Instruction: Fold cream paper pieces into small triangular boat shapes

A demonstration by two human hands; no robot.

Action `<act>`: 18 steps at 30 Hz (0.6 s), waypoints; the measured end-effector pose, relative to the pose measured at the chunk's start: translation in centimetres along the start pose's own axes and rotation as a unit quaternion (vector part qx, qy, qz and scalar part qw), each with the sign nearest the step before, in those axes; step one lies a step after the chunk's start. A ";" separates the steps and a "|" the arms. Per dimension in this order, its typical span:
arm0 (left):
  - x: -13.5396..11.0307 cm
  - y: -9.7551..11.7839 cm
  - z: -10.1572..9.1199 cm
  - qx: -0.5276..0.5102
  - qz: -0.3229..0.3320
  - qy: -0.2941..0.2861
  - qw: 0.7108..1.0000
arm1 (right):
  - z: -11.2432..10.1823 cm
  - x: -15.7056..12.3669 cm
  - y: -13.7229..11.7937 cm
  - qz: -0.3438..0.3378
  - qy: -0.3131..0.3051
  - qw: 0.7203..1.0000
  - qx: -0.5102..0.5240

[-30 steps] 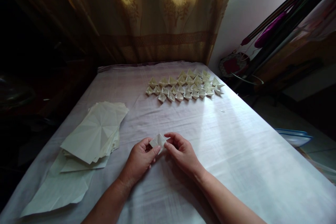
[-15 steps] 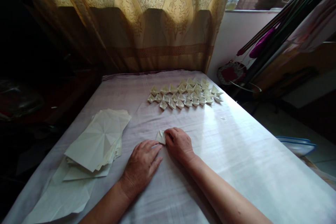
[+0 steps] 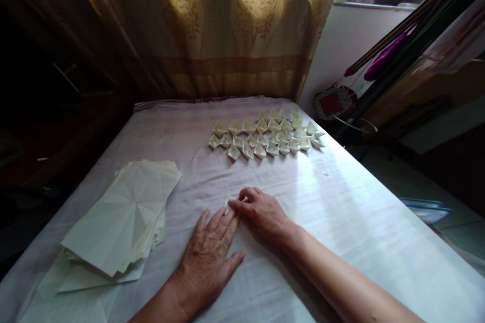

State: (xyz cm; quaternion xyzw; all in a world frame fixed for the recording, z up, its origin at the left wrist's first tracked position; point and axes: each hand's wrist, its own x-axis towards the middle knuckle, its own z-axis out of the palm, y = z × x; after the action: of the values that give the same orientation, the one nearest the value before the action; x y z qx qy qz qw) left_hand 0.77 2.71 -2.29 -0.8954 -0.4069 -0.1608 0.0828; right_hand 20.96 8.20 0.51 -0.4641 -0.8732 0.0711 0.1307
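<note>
Small folded paper [image 3: 228,202]: whitish. Paper stack [image 3: 129,207]: off-white, starburst pattern on top. Folded pieces [image 3: 272,150]: cream, yellower at back. Bedsheet [image 3: 162,128]: pale lilac-white, maybe faint plaid, glare washes it out. Curtain [image 3: 257,15]: gold-brown, tree motifs, reddish-brown band low down.

Your left hand [image 3: 206,250] presents bare, its knuckles finely creased. Your right hand [image 3: 265,214] and right forearm [image 3: 333,277] are likewise bare, the forearm smooth; taking the right wrist [image 3: 291,236] as reference, a small spot [image 3: 374,319] shows well above it, elbow-side.
</note>
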 end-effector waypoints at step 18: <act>0.6 -0.4 0.1 -0.029 0.017 -0.029 0.999 | 0.7 0.7 1.1 0.038 0.041 0.994 0.091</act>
State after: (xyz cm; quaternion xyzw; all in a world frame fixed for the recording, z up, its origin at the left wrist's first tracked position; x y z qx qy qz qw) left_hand 0.88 3.40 -2.15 -0.9085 -0.3892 -0.1446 0.0479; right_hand 21.25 9.34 -0.36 -0.4853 -0.8389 0.1363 0.2053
